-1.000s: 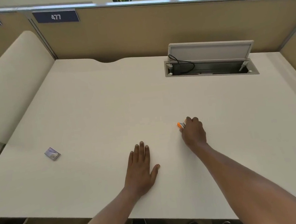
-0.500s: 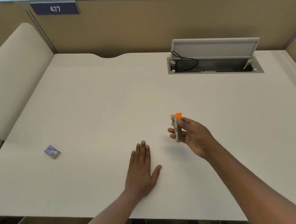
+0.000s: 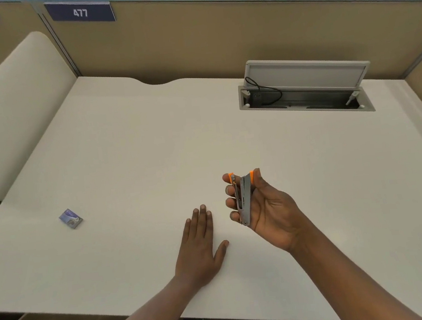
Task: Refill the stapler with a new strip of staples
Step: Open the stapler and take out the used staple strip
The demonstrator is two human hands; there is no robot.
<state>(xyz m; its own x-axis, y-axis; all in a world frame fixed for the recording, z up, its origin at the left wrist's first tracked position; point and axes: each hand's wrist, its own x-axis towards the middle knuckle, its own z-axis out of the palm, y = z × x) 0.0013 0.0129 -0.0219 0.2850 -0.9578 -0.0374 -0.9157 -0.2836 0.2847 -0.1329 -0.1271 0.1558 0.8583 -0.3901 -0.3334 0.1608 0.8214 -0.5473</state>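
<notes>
My right hand [image 3: 267, 211] holds a small grey metal stapler [image 3: 244, 200] with orange tips, lifted above the white desk [image 3: 125, 148]. The stapler stands nearly upright in my palm, its two arms slightly apart at the top. My left hand [image 3: 200, 241] lies flat on the desk, palm down, fingers together, just left of the stapler and holding nothing. A small blue staple box [image 3: 70, 219] lies on the desk far to the left, well apart from both hands.
An open cable tray [image 3: 302, 98] with a raised grey lid and a black cable is set into the desk at the back right. Beige partition walls [image 3: 191, 36] close off the back and right. A curved cream divider [image 3: 11, 107] stands at the left.
My right hand picked the stapler up off the desk, turned palm up and drew it closer. The stapler's arms now show slightly apart. My left hand stayed flat.
</notes>
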